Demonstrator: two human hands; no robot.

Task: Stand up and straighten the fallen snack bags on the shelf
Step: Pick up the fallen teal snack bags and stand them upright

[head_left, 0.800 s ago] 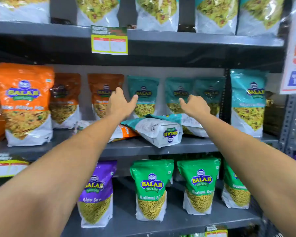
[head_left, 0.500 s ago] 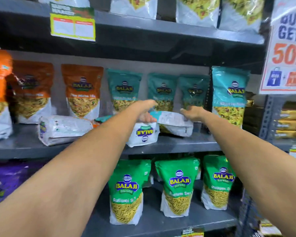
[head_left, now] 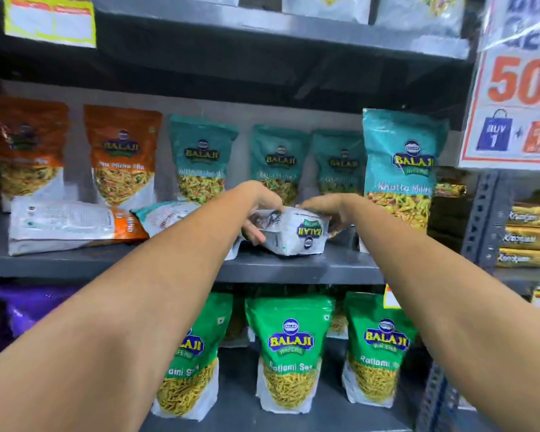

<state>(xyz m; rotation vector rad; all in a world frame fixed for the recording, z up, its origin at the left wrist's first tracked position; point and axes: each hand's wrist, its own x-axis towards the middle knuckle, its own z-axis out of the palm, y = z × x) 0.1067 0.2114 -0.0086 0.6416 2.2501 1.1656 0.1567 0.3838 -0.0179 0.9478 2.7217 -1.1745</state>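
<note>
A fallen teal snack bag lies on its back at the front of the middle shelf, its white underside and upside-down logo showing. My left hand grips its left end and my right hand grips its right end. Another fallen teal bag lies just left, partly hidden behind my left forearm. A fallen orange bag lies flat further left. Upright orange bags and teal bags line the back of the shelf.
A tall upright teal bag stands close to my right hand. Green bags stand on the lower shelf, purple ones at left. The upper shelf edge overhangs. A promotional sign hangs at right beside a perforated metal post.
Both hands have come down and closed around the ends of the fallen teal bag. The view has shifted right and moved closer to the shelf.
</note>
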